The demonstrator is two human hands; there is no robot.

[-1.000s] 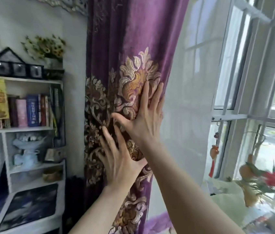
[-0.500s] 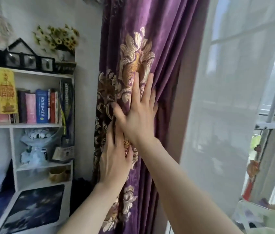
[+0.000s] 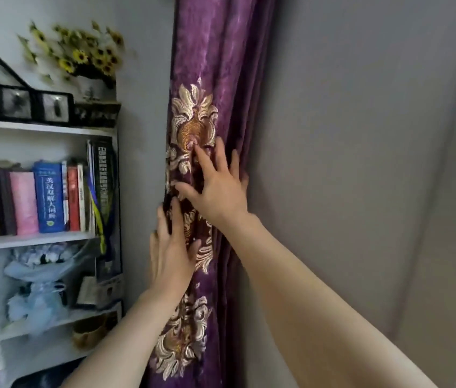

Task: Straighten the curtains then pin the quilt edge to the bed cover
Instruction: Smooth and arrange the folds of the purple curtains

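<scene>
A purple velvet curtain (image 3: pixel 215 65) with gold embroidered flowers hangs bunched into narrow folds in the middle of the head view. My right hand (image 3: pixel 217 189) lies flat on it with fingers spread, just below the large gold flower. My left hand (image 3: pixel 169 253) presses flat on the curtain's left edge, lower down, its fingers reaching into the folds. Neither hand grips the cloth. A pale sheer curtain (image 3: pixel 361 163) hangs to the right of the purple one. No quilt or bed cover is in view.
A white bookshelf (image 3: pixel 42 130) stands at the left with several books (image 3: pixel 49 197), a wrapped bouquet (image 3: pixel 39 278) and photo frames (image 3: pixel 19 102) on top beside a pot of sunflowers (image 3: pixel 81 54). A grey wall strip separates shelf and curtain.
Both hands have pushed the purple curtain leftward and bunched it tighter against the wall. The view has swung left, so the window and its flowers are out of sight.
</scene>
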